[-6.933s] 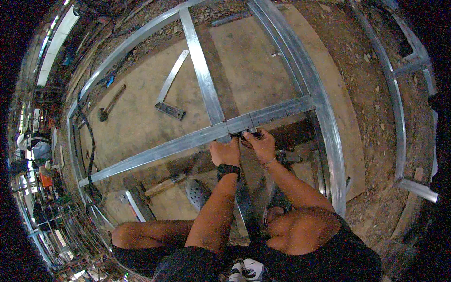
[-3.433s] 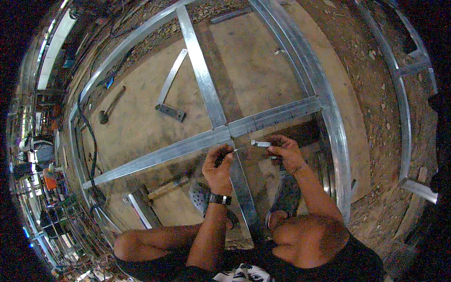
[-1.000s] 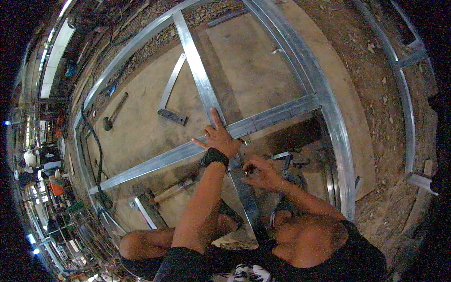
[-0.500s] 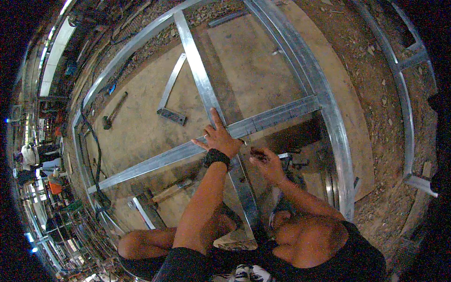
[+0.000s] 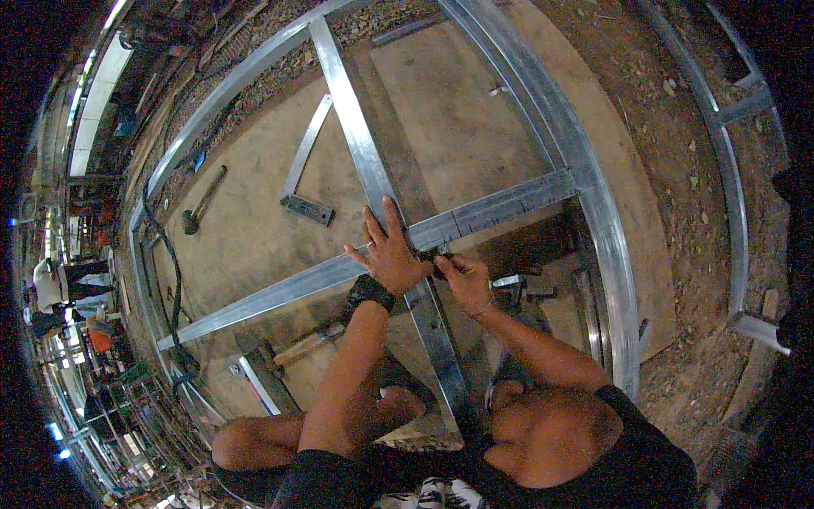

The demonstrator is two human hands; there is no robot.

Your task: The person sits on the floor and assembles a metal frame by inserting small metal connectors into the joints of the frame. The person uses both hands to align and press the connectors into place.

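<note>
My left hand (image 5: 388, 254), with a dark band at the wrist, lies with fingers spread on the junction where two silvery metal tubes cross. One is the crossbar (image 5: 492, 208), which bears dark marks along its right part; the other is the long upright tube (image 5: 349, 102). Just right of the junction my right hand (image 5: 466, 284) is closed in a pinch, close to my left thumb. Between its fingertips is a small dark thing (image 5: 432, 257) at the crossbar's near edge, too small to name.
The tubes belong to a large metal frame (image 5: 609, 233) above a brown board (image 5: 246, 229). A try square (image 5: 307, 209) and a hammer (image 5: 192, 220) lie on the board at left. A black cable (image 5: 174, 280) crosses the left edge. Another person (image 5: 52, 282) is far left.
My right hand has moved left and up to the junction, beside my left thumb. My left hand has stayed on the tubes, shifting slightly, its fingers more upright.
</note>
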